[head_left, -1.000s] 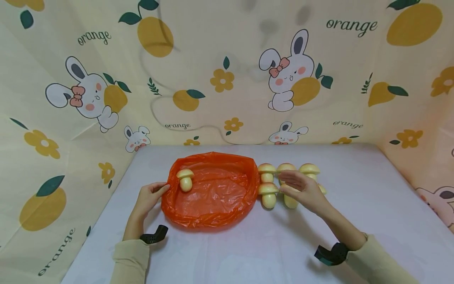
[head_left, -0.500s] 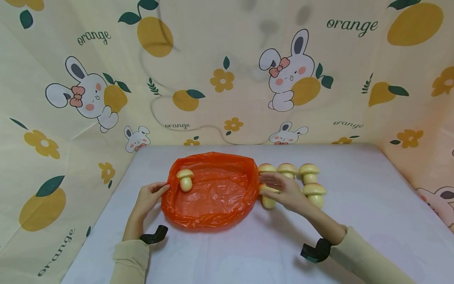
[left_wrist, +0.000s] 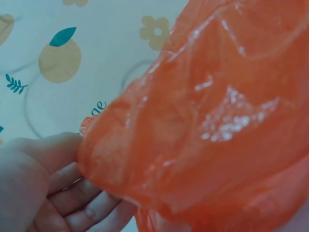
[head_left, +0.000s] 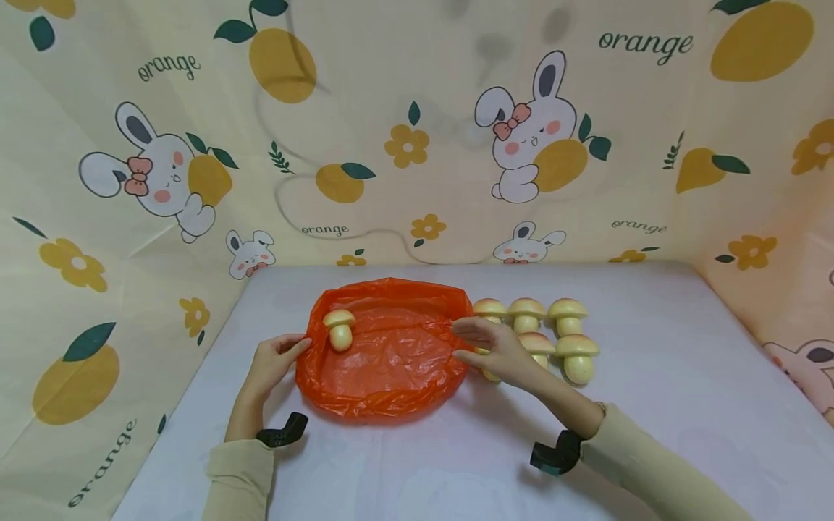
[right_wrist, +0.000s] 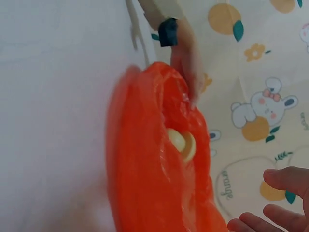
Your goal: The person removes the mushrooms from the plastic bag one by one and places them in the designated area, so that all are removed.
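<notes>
An orange-red plastic bag point(head_left: 384, 409) stands spread wide on the table, its rim rolled outward. Inside it, toward the left, is one toy mushroom point(head_left: 340, 331) with a yellow cap and pale stem. My left hand point(head_left: 272, 367) pinches the bag's left edge; in the left wrist view the thumb lies on one side of the plastic and the fingers behind it. My right hand point(head_left: 498, 353), holding nothing, hovers at the bag's right rim with thumb and fingers apart. It partly hides the nearest of several more mushrooms point(head_left: 578, 358).
Those mushrooms stand in two rows just right of the bag. A white cloth covers the table point(head_left: 417, 477). Behind and at the sides hangs a curtain point(head_left: 456, 166) printed with rabbits and oranges. Each wrist wears a black camera point(head_left: 557, 454).
My right hand has moved left, from over the mushrooms to the bag's right rim, uncovering mushrooms in the front row. The left hand and the bag have stayed in place.
</notes>
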Tool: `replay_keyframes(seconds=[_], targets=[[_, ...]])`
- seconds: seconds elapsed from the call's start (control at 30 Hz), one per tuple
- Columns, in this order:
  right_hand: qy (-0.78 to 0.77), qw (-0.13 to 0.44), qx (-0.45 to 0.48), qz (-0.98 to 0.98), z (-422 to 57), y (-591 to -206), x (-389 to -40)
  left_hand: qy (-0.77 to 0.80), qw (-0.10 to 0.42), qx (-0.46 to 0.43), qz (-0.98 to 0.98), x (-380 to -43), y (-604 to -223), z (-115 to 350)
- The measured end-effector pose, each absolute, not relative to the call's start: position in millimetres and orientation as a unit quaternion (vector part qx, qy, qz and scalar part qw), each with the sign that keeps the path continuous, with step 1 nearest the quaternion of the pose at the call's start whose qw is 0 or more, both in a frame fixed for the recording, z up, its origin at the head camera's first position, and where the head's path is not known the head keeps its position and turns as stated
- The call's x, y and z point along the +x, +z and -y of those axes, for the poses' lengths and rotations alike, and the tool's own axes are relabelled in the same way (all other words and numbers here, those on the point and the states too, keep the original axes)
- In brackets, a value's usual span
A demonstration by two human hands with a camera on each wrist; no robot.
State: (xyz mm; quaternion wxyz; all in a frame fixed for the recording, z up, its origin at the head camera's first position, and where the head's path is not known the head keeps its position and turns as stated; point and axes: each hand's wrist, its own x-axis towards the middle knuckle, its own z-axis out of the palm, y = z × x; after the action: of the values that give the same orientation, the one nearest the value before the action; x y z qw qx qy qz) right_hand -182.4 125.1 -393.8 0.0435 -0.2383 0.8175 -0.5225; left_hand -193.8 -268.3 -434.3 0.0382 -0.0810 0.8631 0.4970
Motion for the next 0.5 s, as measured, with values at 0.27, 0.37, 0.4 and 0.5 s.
replay_keyframes(seconds=[0.27, 0.37, 0.4, 0.5], targets=[[-0.513, 0.070, -0.251, -0.818, -108, -399, -181, 0.499, 0.037, -0.078, -0.863, -194, -435, 269], [-0.509, 0.076, -0.264, -0.816, -101, -402, -181, 0.497, 0.036, -0.077, -0.864, -194, -436, 269], [-0.510, 0.078, -0.270, -0.813, -98, -403, -182, 0.496, 0.035, -0.077, -0.864, -194, -436, 268], [-0.513, 0.081, -0.285, -0.806, -90, -406, -183, 0.493, 0.034, -0.077, -0.866, -194, -435, 268]])
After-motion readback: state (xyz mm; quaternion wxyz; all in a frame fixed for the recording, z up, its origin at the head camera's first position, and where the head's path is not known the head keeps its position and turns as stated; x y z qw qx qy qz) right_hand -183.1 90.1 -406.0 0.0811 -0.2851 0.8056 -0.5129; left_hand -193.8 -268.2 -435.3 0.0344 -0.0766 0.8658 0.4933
